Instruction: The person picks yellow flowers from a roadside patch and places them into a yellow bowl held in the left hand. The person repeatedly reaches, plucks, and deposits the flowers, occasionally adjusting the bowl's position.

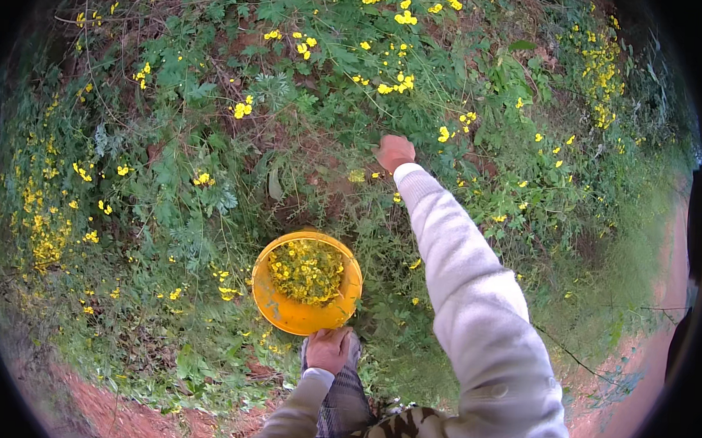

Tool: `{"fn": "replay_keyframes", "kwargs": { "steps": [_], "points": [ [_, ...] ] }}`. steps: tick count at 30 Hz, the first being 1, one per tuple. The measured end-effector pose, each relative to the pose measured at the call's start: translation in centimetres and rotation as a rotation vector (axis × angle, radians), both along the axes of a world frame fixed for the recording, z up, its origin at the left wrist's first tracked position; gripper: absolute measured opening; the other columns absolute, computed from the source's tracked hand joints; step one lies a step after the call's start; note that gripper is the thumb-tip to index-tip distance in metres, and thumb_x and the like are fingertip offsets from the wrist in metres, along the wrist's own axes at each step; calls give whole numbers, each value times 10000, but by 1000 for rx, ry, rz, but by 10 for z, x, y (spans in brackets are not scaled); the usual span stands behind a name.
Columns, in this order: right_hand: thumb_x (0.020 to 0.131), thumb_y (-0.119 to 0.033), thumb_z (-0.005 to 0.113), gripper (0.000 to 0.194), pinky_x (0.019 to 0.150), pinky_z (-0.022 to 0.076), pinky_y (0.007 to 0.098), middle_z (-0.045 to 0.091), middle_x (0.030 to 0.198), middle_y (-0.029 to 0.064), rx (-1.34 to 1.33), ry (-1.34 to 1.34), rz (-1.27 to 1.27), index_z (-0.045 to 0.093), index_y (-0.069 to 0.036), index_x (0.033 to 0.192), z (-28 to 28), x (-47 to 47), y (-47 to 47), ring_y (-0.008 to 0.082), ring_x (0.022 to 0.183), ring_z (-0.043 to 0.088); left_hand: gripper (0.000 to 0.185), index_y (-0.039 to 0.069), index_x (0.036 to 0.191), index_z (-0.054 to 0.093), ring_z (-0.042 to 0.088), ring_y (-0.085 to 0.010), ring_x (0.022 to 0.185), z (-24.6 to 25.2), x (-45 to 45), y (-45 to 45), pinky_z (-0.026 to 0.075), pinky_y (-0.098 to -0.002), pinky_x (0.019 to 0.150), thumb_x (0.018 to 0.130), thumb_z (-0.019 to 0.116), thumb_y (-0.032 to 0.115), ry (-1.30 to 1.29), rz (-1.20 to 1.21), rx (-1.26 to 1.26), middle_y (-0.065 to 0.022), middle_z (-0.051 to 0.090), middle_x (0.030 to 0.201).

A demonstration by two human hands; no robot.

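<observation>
My left hand [329,350] grips the near rim of a yellow plastic bucket [302,318]. The bucket leans with its mouth towards me, and many small yellow flower heads [307,270] with some green bits lie inside it. Stretched out ahead, my right hand [395,150] is among green leafy stems, its back and curled knuckles facing up. Its fingertips are hidden, so whether it pinches a stem or a flower cannot be made out. Close to its right grow a few yellow blossoms [444,134]; another yellow cluster [356,175] sits lower left of it.
Tangled flowering plants cover the slope ahead. Yellow blooms [396,85] grow beyond my right hand, with dense patches at far left [48,229] and upper right [603,77]. Thin dry twigs [88,43] cross the upper left. A reddish dirt path [652,373] runs along the right.
</observation>
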State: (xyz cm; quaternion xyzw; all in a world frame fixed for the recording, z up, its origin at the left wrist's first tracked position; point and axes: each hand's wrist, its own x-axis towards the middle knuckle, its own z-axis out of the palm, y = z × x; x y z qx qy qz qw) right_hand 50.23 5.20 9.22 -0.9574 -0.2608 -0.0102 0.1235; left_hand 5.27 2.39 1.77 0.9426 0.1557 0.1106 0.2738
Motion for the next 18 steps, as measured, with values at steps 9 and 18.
{"fn": "replay_keyframes", "kwargs": {
  "steps": [9, 18],
  "points": [
    [766, -357, 629, 327, 795, 502, 390, 665, 981, 130, -157, 35, -72, 682, -103, 964, -3, 17, 14, 309, 934, 632, 161, 149, 937, 669, 581, -277, 848, 2, 0, 1, 440, -409, 788, 814, 590, 217, -25, 48, -28, -67, 650, 842],
    [764, -275, 641, 320, 858, 461, 400, 585, 1133, 87, -256, 87, -41, 658, -123, 1045, -7, 18, 39, 265, 1084, 554, 174, 142, 944, 665, 579, -290, 875, 1, -2, 9, 444, -411, 809, 814, 579, 220, 1, 48, -42, -83, 649, 881]
  ]
}}
